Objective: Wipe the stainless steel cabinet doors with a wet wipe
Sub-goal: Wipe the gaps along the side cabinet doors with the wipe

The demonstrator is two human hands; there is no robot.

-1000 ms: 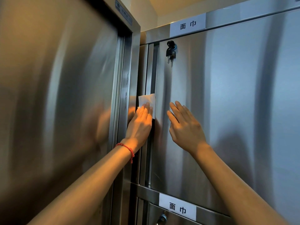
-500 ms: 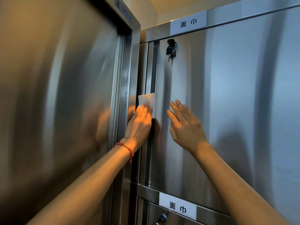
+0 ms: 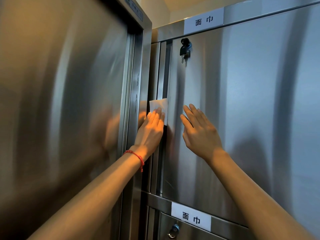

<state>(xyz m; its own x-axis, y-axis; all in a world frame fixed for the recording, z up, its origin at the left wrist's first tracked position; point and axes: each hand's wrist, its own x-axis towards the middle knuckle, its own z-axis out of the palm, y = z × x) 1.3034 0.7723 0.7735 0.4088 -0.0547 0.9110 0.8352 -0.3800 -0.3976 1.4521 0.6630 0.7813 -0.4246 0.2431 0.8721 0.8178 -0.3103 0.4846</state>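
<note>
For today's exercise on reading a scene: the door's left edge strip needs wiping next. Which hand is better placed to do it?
The left hand. Its straight fingers already press the wet wipe onto the strip beside the cabinet door. The right hand is bare and lies flat on the panel.

Cream wall, perhaps warmly lit.

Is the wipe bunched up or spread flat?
Spread flat: the wipe lies smooth against the door edge under the left hand, its straight edges and corners showing.
</note>
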